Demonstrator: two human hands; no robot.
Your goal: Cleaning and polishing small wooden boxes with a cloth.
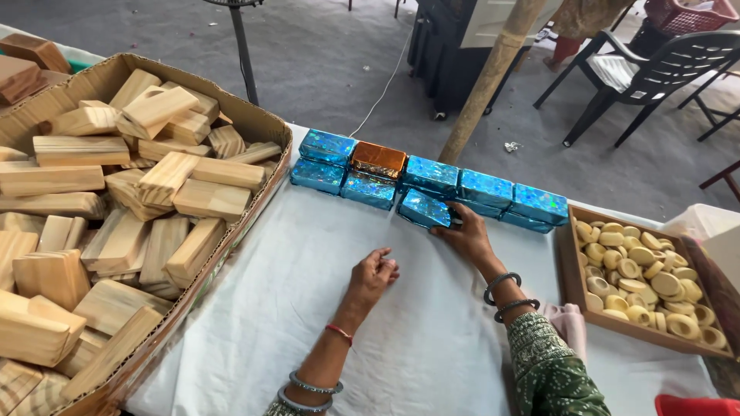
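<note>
A row of shiny blue foil-wrapped blocks (432,176) lies along the far edge of the white-covered table (324,308), with one orange-wrapped block (378,159) among them. My right hand (461,233) rests its fingers on a blue wrapped block (424,208) at the front of the row. My left hand (375,273) hovers over the cloth just left of it, fingers loosely curled, holding nothing.
A large cardboard box (266,123) full of bare wooden blocks (154,192) fills the left side. A shallow cardboard tray (574,270) of pale round rings (640,277) sits at the right. Beyond the table stand a bamboo pole (489,77) and black plastic chair (647,73).
</note>
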